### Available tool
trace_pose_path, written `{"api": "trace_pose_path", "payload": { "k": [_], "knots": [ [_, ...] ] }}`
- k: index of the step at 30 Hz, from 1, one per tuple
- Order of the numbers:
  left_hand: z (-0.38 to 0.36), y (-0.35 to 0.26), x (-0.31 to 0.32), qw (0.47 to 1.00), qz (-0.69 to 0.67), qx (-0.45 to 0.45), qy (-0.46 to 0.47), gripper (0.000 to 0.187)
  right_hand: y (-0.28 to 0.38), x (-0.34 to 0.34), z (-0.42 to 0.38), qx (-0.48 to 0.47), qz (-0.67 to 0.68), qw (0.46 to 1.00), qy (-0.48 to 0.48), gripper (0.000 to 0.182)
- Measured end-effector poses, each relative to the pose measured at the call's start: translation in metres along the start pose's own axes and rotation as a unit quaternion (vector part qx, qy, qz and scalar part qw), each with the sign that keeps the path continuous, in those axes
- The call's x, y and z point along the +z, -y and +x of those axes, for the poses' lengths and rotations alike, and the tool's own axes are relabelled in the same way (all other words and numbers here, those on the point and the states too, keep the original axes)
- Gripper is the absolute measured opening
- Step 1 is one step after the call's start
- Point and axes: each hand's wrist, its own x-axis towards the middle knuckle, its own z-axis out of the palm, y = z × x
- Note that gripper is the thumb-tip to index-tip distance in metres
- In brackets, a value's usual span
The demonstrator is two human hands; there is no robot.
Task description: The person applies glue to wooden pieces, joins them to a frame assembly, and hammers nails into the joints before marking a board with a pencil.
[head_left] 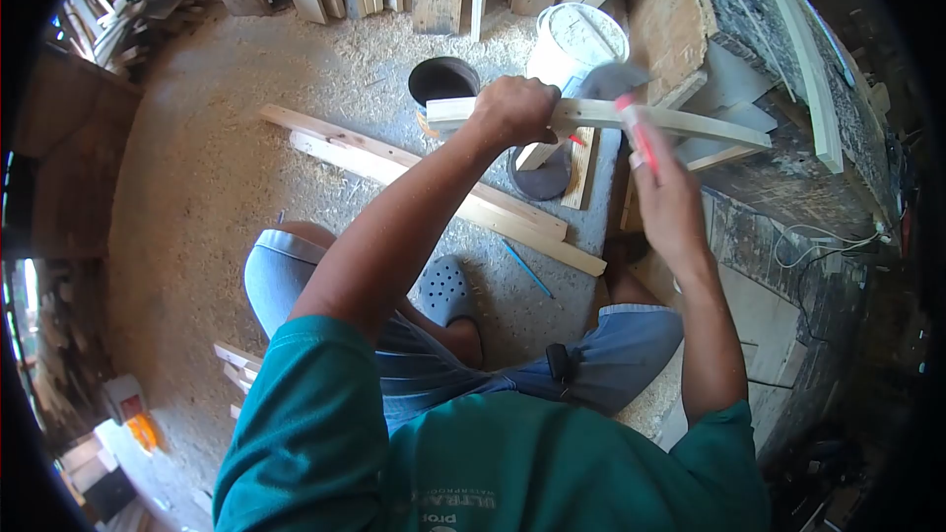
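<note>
The curved wooden strip (pixel 589 113), gripped from above by the closed left hand (pixel 514 110) and reaching out to both its sides, should be felt light but stiff, best held away from the curled right hand (pixel 670 202), by which a blurred red-handled tool (pixel 642 140) is gripped.

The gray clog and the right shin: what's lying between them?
In the head view, a thin blue stick lies on the floor between them, a board's end nearer the shin.
</note>
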Motion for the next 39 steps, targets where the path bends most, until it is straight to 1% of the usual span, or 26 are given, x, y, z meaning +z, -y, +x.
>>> {"api": "trace_pose_path", "payload": {
  "k": [1, 3, 4, 6, 7, 8, 9, 11, 12, 13, 14, 15, 16, 17, 19, 20, 21, 22, 25, 26, 28, 30, 31, 33, 36, 39],
  "knots": [
    [0.000, 0.001, 0.003, 1.000, 0.000, 0.002, 0.005, 0.048, 0.001, -0.005, -0.002, -0.008, 0.033, 0.998, -0.051, 0.046],
    [0.001, 0.002, 0.004, 1.000, -0.001, 0.008, 0.013, 0.049, 0.015, -0.017, -0.003, -0.120, 0.112, 0.972, -0.170, 0.045],
    [0.000, 0.001, 0.001, 1.000, -0.002, 0.007, 0.020, 0.050, 0.032, -0.016, -0.005, -0.143, 0.190, 0.945, -0.226, 0.043],
    [-0.001, 0.001, 0.003, 1.000, -0.003, 0.004, 0.027, 0.050, 0.022, 0.006, -0.002, -0.280, 0.258, 0.866, -0.323, 0.051],
    [0.000, 0.001, 0.000, 1.000, 0.000, 0.005, 0.028, 0.050, 0.010, 0.012, -0.006, -0.184, 0.204, 0.938, -0.210, 0.048],
    [0.000, 0.000, -0.002, 1.000, -0.001, 0.002, 0.027, 0.050, -0.002, 0.018, -0.010, -0.088, 0.088, 0.990, -0.066, 0.046],
    [-0.002, -0.002, -0.003, 1.000, -0.002, -0.001, 0.024, 0.050, -0.003, 0.021, -0.012, -0.032, -0.039, 0.996, 0.078, 0.044],
    [0.003, -0.001, -0.007, 1.000, 0.003, 0.002, 0.018, 0.051, -0.004, 0.005, -0.004, -0.019, -0.068, 0.993, 0.099, 0.045],
    [0.002, 0.000, -0.006, 1.000, 0.004, 0.002, 0.016, 0.051, -0.007, 0.003, 0.001, -0.098, -0.070, 0.993, 0.001, 0.047],
    [-0.002, -0.002, -0.002, 1.000, 0.001, 0.003, 0.017, 0.051, -0.003, 0.001, 0.002, -0.171, -0.072, 0.978, -0.094, 0.049],
    [-0.002, -0.004, -0.002, 1.000, -0.001, -0.014, 0.026, 0.050, 0.010, -0.014, -0.004, -0.114, 0.045, 0.986, -0.113, 0.048],
    [-0.002, -0.005, -0.002, 0.999, -0.002, -0.016, 0.030, 0.050, 0.026, -0.019, -0.004, -0.113, 0.132, 0.972, -0.157, 0.047],
    [-0.002, -0.004, -0.002, 0.999, -0.002, -0.018, 0.033, 0.050, 0.042, -0.025, -0.003, -0.119, 0.217, 0.948, -0.201, 0.046],
    [-0.003, -0.004, -0.003, 0.999, -0.001, -0.019, 0.035, 0.050, 0.047, -0.023, -0.001, -0.178, 0.269, 0.907, -0.272, 0.045],
    [-0.004, -0.005, -0.006, 0.999, -0.003, -0.019, 0.033, 0.050, 0.010, 0.000, -0.006, -0.124, 0.091, 0.977, -0.148, 0.045],
    [-0.004, -0.005, -0.004, 0.999, -0.001, -0.015, 0.032, 0.050, -0.008, 0.011, -0.008, -0.115, -0.005, 0.990, -0.082, 0.045],
    [-0.003, -0.004, -0.004, 0.999, 0.002, -0.013, 0.029, 0.050, -0.012, 0.017, -0.004, -0.099, -0.196, 0.972, 0.087, 0.048],
    [-0.004, -0.002, -0.002, 1.000, 0.007, -0.001, 0.016, 0.051, -0.014, 0.016, -0.010, -0.038, -0.041, 0.995, 0.082, 0.049],
    [-0.002, -0.001, 0.003, 1.000, 0.008, 0.003, 0.016, 0.052, 0.003, -0.008, -0.006, 0.003, -0.012, 0.999, 0.048, 0.048],
    [-0.001, -0.001, 0.004, 1.000, 0.008, 0.004, 0.012, 0.052, 0.003, -0.008, -0.006, -0.057, 0.012, 0.997, -0.042, 0.048],
    [-0.003, -0.002, 0.005, 1.000, 0.009, 0.005, 0.004, 0.051, -0.005, 0.004, -0.009, -0.044, 0.072, 0.991, -0.100, 0.048],
    [-0.004, -0.003, 0.002, 1.000, 0.007, -0.002, 0.019, 0.052, -0.012, 0.012, -0.008, -0.074, -0.063, 0.993, -0.060, 0.049],
    [-0.004, -0.005, -0.001, 1.000, 0.008, -0.004, 0.024, 0.052, -0.012, 0.012, -0.008, -0.017, -0.078, 0.989, 0.126, 0.050],
    [-0.004, -0.006, 0.001, 1.000, 0.020, 0.002, 0.012, 0.052, -0.005, -0.004, -0.009, -0.017, -0.038, 0.992, 0.117, 0.052],
    [-0.005, -0.007, 0.003, 1.000, 0.013, -0.007, 0.011, 0.052, -0.013, -0.009, -0.026, -0.009, 0.039, 0.998, -0.048, 0.046],
    [-0.007, 0.002, -0.002, 1.000, -0.010, -0.005, 0.013, 0.055, -0.036, -0.010, -0.053, 0.006, 0.048, 0.985, -0.163, 0.042]
  ]
}}
